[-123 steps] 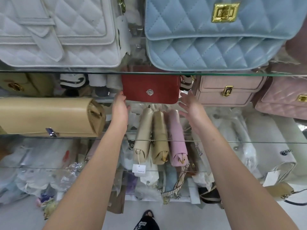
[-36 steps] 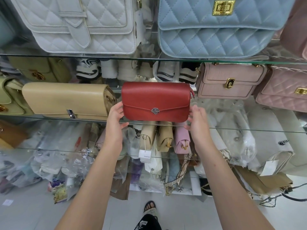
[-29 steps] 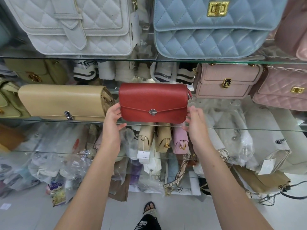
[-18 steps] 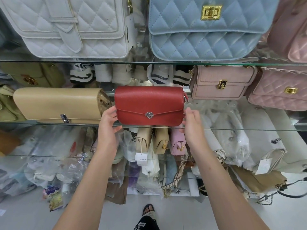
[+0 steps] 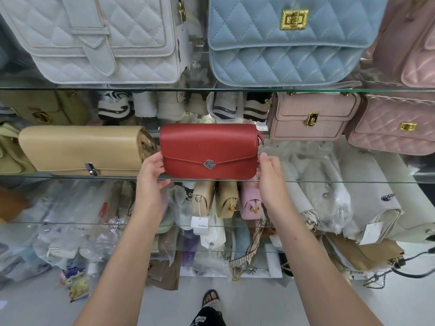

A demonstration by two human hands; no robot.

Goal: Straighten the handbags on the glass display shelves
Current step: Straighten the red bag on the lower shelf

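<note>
**Red bag on the middle shelf**

Glass shelf (image 5: 70, 177) carries the red handbag (image 5: 208, 150) upright — beside the beige clutch (image 5: 80, 149). Left hand (image 5: 150, 180) and right hand (image 5: 270, 177) flank it, fingers loosely spread, touching its ends without gripping.

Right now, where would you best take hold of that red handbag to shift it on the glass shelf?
By its two short ends, one hand from each side. The red handbag stands upright, wide and shallow, with its flap and silver clasp facing out. The left hand and right hand already flank those ends, probably keeping it level.
</note>
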